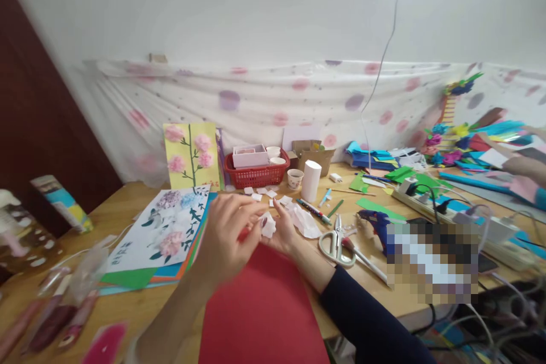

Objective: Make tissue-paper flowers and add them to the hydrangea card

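– Paper nearest: red sheet [264,307], on the worktop [115,205], running out of frame at the bottom. Beyond that?
– Crumpled white paper [268,228], up between the hands, over the sheet's far end.
– Which hand's closer?
– Neither, both touch it. Left hand [226,224] on its left, fingertips at that side. Right hand [285,233] on its right and under it, thumb up.
– Grip?
– Left narrow, looks pinched on the paper. Right part-curled; can't tell if it clamps or just supports.
– Long axis?
– None clear, it's a wad.
– Any writing?
– Flower sheet [136,244], far left of the hands: handwritten column [123,251], too blurred to read. Farther back, yellow card [190,156]: red marks [211,185] low right, illegible. No brand I can read.
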Action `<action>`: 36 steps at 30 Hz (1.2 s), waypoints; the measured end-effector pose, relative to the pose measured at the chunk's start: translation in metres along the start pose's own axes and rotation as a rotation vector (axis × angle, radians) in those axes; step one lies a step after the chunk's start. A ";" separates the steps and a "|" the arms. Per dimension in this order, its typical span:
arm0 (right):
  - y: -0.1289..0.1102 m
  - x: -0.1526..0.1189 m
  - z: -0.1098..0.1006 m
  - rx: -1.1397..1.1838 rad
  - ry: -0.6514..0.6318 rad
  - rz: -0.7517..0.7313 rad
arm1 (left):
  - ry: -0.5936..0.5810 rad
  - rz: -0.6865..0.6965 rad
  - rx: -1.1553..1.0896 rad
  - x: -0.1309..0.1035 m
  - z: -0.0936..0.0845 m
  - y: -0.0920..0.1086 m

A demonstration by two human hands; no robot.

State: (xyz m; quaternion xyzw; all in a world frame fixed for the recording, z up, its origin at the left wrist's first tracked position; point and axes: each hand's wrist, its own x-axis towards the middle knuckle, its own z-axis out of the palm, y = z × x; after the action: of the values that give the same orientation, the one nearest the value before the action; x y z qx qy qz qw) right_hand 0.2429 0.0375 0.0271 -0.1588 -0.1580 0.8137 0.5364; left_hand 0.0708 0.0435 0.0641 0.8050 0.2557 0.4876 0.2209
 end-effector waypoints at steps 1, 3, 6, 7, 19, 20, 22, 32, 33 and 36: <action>0.001 0.001 0.001 -0.005 -0.014 0.021 | -0.046 -0.010 0.033 0.005 0.000 -0.004; 0.004 0.002 0.001 -0.014 -0.031 0.064 | -0.129 -0.050 0.073 0.012 0.006 -0.017; 0.006 0.005 -0.001 -0.026 -0.030 0.123 | -0.158 -0.111 0.043 0.012 0.019 -0.042; 0.007 0.006 -0.002 -0.028 -0.025 0.136 | -0.159 -0.127 0.023 0.010 0.023 -0.048; 0.006 0.010 -0.010 -0.050 -0.001 0.155 | -0.217 -0.307 -0.288 0.011 0.030 -0.061; 0.006 0.011 -0.011 -0.051 0.001 0.158 | -0.218 -0.318 -0.303 0.010 0.031 -0.062; 0.006 0.011 -0.012 -0.052 0.006 0.161 | -0.221 -0.331 -0.321 0.008 0.032 -0.065; 0.008 0.010 -0.006 -0.041 0.022 0.164 | -0.213 -0.384 -0.362 0.006 0.022 -0.064; 0.008 0.010 -0.006 -0.040 0.027 0.161 | -0.205 -0.387 -0.363 0.005 0.022 -0.064; 0.009 0.009 -0.005 -0.034 0.038 0.161 | -0.175 -0.411 -0.386 0.005 0.021 -0.063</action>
State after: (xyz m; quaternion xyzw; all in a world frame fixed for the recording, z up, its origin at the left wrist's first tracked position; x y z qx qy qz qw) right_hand 0.2346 0.0429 0.0181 -0.1952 -0.1482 0.8482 0.4695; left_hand 0.0791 0.0930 0.0205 0.7184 0.2958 0.4012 0.4853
